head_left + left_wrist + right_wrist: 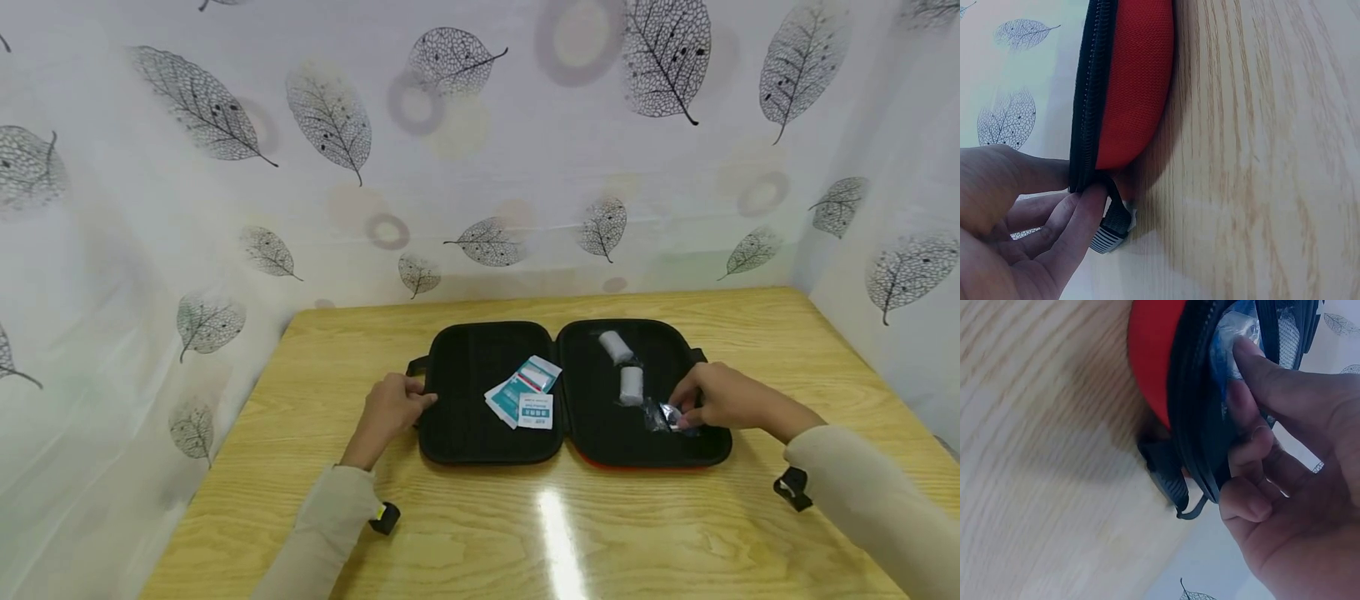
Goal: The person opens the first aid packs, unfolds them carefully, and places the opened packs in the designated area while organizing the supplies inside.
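white sheeting [480, 183] printed with dark veined leaves [453, 62] rises beyond the far edge of a glossy yellow wood-grain tabletop [457, 546]. a narrow white light reflection [559, 542] stretches toward the near edge.

- Black-lined case [454, 383] open on the bench [465, 533]
- Left fingers [423, 402] gripping its left edge
- Right fingers [686, 388] pinching a shiny packet [667, 414]
- Two white bandage rolls [632, 387], right half
- Teal-and-white sachets [517, 390], left half

Left grip [390, 408] pinching, thumb [1035, 174] opposing fingers [1079, 231]; right grip [716, 397] pinching, lower fingers curled.
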A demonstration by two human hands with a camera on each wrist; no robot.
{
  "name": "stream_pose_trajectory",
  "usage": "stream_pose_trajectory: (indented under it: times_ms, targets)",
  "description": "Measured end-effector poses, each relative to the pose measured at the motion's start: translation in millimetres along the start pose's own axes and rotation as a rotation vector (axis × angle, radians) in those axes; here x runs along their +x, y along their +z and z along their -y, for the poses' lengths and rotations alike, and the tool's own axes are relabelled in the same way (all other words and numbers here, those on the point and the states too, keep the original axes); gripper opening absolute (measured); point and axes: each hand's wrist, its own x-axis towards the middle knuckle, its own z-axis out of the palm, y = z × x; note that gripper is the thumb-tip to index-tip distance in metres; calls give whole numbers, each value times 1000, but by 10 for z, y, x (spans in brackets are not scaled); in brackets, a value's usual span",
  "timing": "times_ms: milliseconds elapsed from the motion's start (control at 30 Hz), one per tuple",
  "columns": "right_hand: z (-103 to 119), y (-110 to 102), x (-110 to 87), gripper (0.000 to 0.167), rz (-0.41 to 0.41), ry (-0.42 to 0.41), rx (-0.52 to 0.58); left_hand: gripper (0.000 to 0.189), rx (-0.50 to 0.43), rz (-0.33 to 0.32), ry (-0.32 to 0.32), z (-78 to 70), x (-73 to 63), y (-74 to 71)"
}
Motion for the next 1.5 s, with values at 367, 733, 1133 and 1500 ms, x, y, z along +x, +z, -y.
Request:
stream_pose_trajectory:
  times_ms: [367,733,1133,1500]
  targets:
    - [42,-23,0,15,6,97,27,34,-12,5,23,6,-5,0]
    - [39,63,21,16,-39,139,143,34,-15,4,21,13,-5,1]
    - [16,-4,-24,18,-86,163,191,33,-8,1,30,19,-22,-1]
    - [-170,-185,-173,30,-168,279,112,32,72,-27,107,1,-38,-58]
